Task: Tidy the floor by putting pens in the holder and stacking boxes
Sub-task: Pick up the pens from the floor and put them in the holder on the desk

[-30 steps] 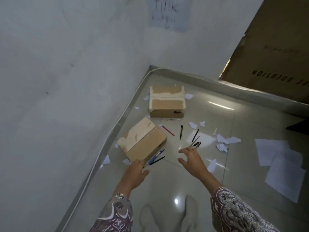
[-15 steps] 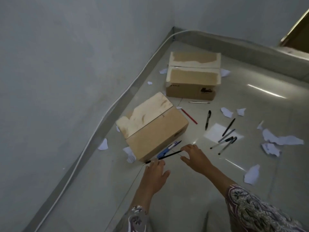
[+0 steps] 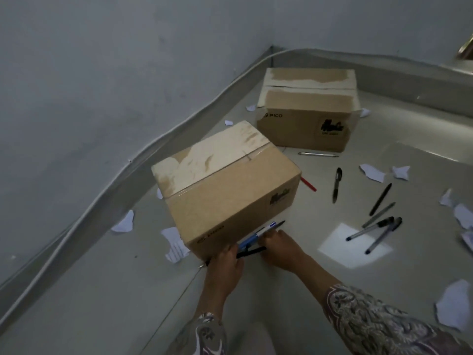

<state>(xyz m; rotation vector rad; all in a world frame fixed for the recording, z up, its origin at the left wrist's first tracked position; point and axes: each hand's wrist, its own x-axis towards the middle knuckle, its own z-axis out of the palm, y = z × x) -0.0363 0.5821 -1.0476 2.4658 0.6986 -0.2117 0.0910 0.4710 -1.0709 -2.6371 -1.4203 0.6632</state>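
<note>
Head view looks down at a tiled floor (image 3: 256, 298) in a corner of grey walls. Both hands reach to the near edge of the nearer cardboard box (image 3: 225, 190), where a few pens lie against its base. The left hand (image 3: 225, 267) has its fingers curled over the black pen (image 3: 249, 251), pinching it. The right hand (image 3: 280, 248) is bent with its fingertips on the blue-and-white pen (image 3: 256, 237), which is just beside the box; whether it truly grips the pen, I cannot tell. A second box (image 3: 307, 111) stands farther back near the corner, apart from the first. To the right lie more pens: a red one (image 3: 308, 183), a black one (image 3: 337, 184), a silver one (image 3: 318, 155) and a loose cluster (image 3: 378, 221). Torn paper scraps (image 3: 372, 172) are scattered around.
</note>
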